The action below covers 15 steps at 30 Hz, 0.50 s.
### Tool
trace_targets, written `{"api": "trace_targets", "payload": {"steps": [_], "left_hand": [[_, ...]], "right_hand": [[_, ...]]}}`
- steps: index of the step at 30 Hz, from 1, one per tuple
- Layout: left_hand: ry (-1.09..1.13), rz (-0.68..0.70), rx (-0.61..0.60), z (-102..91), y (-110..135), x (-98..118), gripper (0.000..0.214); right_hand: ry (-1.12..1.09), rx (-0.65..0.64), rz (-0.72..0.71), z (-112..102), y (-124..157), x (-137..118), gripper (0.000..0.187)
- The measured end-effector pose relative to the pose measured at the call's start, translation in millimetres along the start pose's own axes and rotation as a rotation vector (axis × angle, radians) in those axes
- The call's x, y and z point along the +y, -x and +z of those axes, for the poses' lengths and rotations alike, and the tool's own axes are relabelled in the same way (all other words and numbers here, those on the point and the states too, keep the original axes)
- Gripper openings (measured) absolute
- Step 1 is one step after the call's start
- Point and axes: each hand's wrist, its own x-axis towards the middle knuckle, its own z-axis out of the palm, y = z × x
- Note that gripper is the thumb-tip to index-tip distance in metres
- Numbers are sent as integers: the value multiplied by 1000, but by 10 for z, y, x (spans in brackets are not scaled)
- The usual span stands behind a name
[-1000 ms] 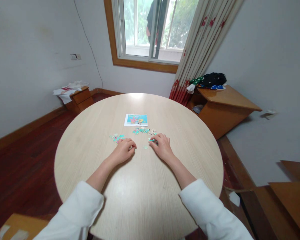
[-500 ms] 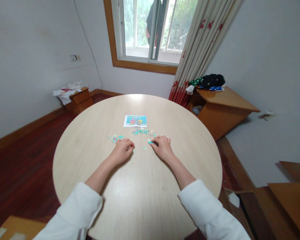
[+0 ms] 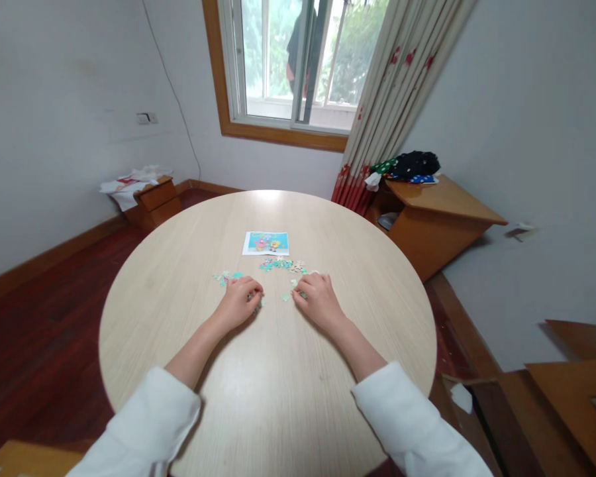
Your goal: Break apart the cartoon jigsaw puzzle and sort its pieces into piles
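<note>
My left hand (image 3: 239,302) rests on the table with its fingers curled and closed. A pale green puzzle piece (image 3: 262,303) peeks out at its fingertips; what else lies under the fingers is hidden. My right hand (image 3: 318,299) is closed too, thumb and fingers pinched round a small teal puzzle piece (image 3: 303,294) that is mostly covered. Between the hands a loose pale green piece (image 3: 285,297) lies flat. Just beyond them is a pile of teal and pale puzzle pieces (image 3: 279,264), and a smaller group (image 3: 223,277) sits beyond my left hand.
A printed cartoon picture (image 3: 267,244) lies behind the pile on the round wooden table (image 3: 273,384). Past the table stand a small cabinet with papers (image 3: 156,199) at left and a tilted wooden desk with clothes (image 3: 442,218) at right. A curtain (image 3: 377,106) hangs by the window.
My right fingers have closed further over the teal piece, which now shows less. My left hand stays about where it was. The whole view has shifted slightly.
</note>
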Motion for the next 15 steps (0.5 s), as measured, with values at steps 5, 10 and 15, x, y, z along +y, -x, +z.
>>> {"api": "trace_targets", "payload": {"steps": [5,10,15], "left_hand": [[-2,4,9,-1,-1,-4,15],[8,1,5,-5,0,4,15],[15,-8,1,-8,-1,6,15]], "right_hand": [[114,-113,-64,-55,127,-105,19],[38,-143,-52,-64,238,-125,26],[-27,24,266,-54,224,226,21]]}}
